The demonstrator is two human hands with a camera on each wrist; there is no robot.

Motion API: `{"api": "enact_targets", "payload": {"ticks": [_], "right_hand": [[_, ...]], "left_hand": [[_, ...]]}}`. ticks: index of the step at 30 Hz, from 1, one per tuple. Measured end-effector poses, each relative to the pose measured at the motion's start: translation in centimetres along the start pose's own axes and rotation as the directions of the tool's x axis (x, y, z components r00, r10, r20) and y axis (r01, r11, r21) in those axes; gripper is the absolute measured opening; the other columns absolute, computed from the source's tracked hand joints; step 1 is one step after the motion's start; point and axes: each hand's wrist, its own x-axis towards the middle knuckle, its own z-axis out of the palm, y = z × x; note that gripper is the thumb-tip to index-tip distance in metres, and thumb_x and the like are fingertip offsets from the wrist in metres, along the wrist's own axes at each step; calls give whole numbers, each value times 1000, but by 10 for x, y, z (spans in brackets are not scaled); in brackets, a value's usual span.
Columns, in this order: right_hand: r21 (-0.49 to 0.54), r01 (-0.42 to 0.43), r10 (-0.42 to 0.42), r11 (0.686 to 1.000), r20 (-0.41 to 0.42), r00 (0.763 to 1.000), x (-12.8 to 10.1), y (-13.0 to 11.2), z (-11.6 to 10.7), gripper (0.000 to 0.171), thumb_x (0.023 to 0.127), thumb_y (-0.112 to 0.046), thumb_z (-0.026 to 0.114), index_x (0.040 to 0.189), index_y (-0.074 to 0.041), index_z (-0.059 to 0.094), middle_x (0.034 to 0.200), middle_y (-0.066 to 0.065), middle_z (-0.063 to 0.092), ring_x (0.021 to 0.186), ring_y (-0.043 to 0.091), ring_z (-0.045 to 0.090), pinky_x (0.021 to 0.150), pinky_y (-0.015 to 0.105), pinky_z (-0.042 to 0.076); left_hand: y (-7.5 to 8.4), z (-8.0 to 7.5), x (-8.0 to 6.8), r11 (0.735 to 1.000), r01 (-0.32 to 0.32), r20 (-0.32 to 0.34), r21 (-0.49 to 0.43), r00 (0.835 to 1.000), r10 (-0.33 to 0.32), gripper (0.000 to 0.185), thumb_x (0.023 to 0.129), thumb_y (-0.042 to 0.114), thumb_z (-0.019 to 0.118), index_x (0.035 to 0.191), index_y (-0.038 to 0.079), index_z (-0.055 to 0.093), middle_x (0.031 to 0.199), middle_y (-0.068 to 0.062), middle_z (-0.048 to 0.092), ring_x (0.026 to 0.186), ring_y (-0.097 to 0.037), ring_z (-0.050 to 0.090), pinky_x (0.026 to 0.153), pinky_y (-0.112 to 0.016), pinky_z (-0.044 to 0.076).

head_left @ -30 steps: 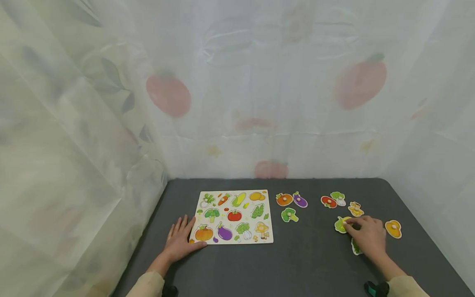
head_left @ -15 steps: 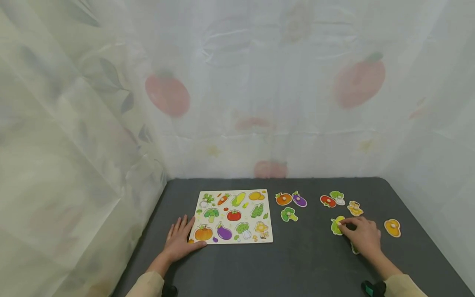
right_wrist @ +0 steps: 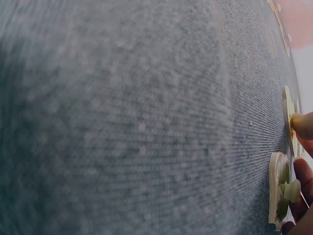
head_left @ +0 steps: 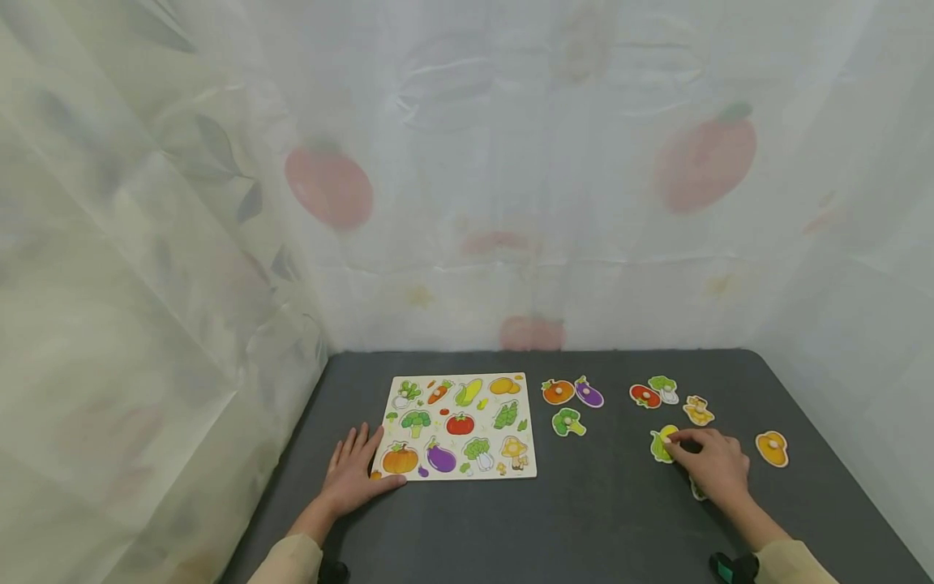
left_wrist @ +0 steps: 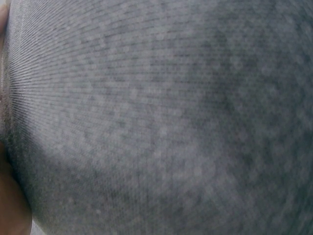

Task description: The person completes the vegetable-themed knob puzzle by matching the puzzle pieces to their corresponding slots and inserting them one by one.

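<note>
- Head view: right hand [head_left: 713, 465] pinches the yellow-green piece [head_left: 660, 448] towards the table's [head_left: 584, 519] right edge.
- It's slightly nearer the board [head_left: 440, 429] than a second ago, still off it.
- Left hand [head_left: 353, 478] lies spread at the board's near-left corner.

In the head view, shows only a sliver of the green piece [head_left: 697, 490], mostly hidden beneath the right hand [head_left: 713, 464]. Cannot see the right part of the yellow-green piece [head_left: 660, 446] behind that hand's fingertips, nor the lower-left corner of the board [head_left: 529, 474] behind the left hand [head_left: 353, 478]. Cuts off both sleeves [head_left: 289, 558] at the bottom edge. In the left wrist view, gives blurred grey tabletop [left_wrist: 156, 117] and cropped slivers of hand. In the right wrist view, crops the fingers at the right edge; cannot read the printed faces of the two edge-on pieces [right_wrist: 278, 176].
</note>
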Motion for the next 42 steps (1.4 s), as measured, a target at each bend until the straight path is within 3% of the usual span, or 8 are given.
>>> {"api": "enact_targets", "payload": {"ticks": [15,21,34,42], "right_hand": [[14,-11,11,1000,-16,1000,-1,-3,0,48,94,-51,71,110,-6,75,126,30,57,116,55,38,84,70,27],[13,-10,11,1000,-22,1000,-1,-3,0,46,95,-49,71,111,-6,75,125,29,58,116,56,38,85,70,27],[5,-7,7,1000,1,1000,1,-1,1,47,96,-49,68,114,-7,76,129,29,57,119,57,36,85,72,27],[-32,16,-16,999,1,1000,3,-1,-1,43,96,-46,69,113,-7,77,124,27,60,117,57,38,82,71,29]], "left_hand": [[3,-4,1,999,40,55,34,998,-42,116,78,74,72,164,12,25,168,-25,11,154,-47,3,119,-66,-1],[-1,1,0,1000,-8,0,-1,1000,8,113,78,72,74,163,11,30,166,-29,17,152,-50,7,118,-68,1],[0,0,-1,1000,6,12,0,1000,-6,114,78,70,75,162,9,30,166,-28,16,152,-49,5,118,-67,0],[-5,3,1,1000,10,25,11,1000,-10,117,77,79,68,164,14,25,168,-24,13,154,-46,2,119,-65,-3]]}}
